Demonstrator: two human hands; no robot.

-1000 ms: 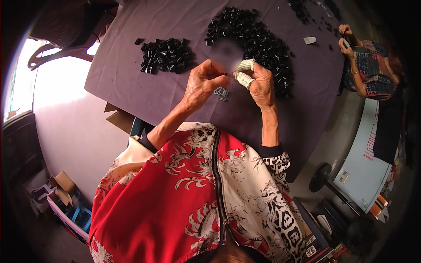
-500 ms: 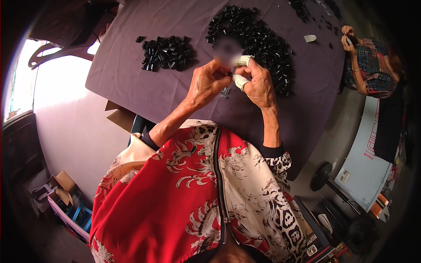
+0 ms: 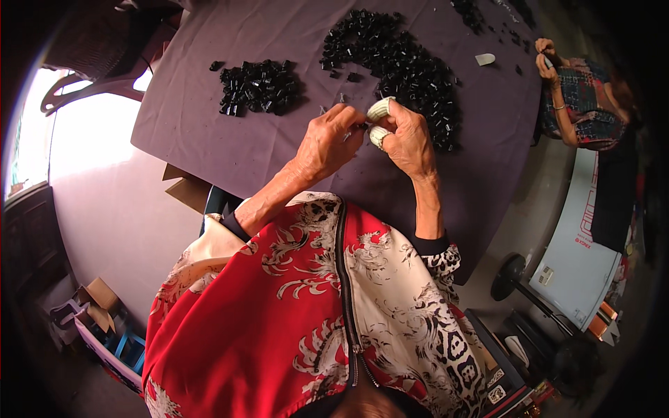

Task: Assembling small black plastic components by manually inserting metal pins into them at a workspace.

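My left hand (image 3: 326, 144) is closed in a pinch above the dark-covered table, fingertips pointing toward the right hand. A tiny black piece (image 3: 362, 126) shows at its fingertips. My right hand (image 3: 408, 143), with white ribbed covers on thumb and forefinger, meets that piece from the right in a pinch of its own. Its fingers hide most of the piece. Beyond the hands lies a large curved heap of small glossy black parts (image 3: 418, 73). A smaller pile (image 3: 258, 87) of similar parts sits to the left. Small pale slivers (image 3: 341, 97) lie on the cloth near the left hand.
The table's purple-grey cloth (image 3: 181, 139) hangs over its near edge. A loose white finger cover (image 3: 484, 60) rests at the far right, near more black parts (image 3: 468, 15). Another person (image 3: 582, 104) works past the right edge. A plastic chair (image 3: 90, 90) stands at the left.
The left hand has come slightly down and left, its fingers a little more raised. The right hand has shifted slightly left, and its covered fingers remain bent toward the left fingertips.
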